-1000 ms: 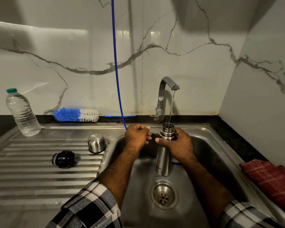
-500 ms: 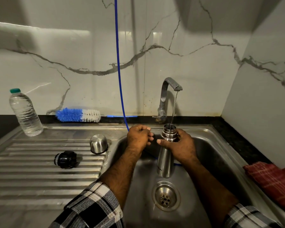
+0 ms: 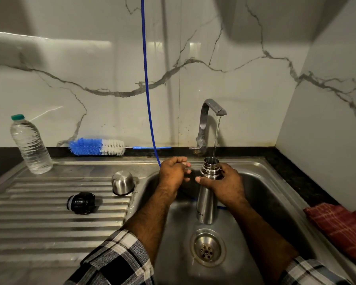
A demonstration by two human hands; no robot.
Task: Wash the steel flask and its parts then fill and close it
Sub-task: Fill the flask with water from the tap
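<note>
The steel flask (image 3: 206,199) stands upright over the sink basin (image 3: 261,204), its open mouth under a thin stream from the tap (image 3: 208,120). My right hand (image 3: 226,185) grips the flask just below its threaded neck. My left hand (image 3: 174,173) hovers just left of the flask with fingers loosely curled and holds nothing. The flask's steel cup (image 3: 122,183) sits upside down on the drainboard. Its black stopper (image 3: 81,203) lies on its side further left.
A blue and white bottle brush (image 3: 97,147) lies along the back ledge. A plastic water bottle (image 3: 30,145) stands at the drainboard's (image 3: 39,223) far left corner. A blue hose (image 3: 147,89) hangs down into the sink. A red cloth (image 3: 341,227) lies at the right.
Water keeps running into the flask. Both hands and the flask stay about where they were; only the view has shifted a little.
</note>
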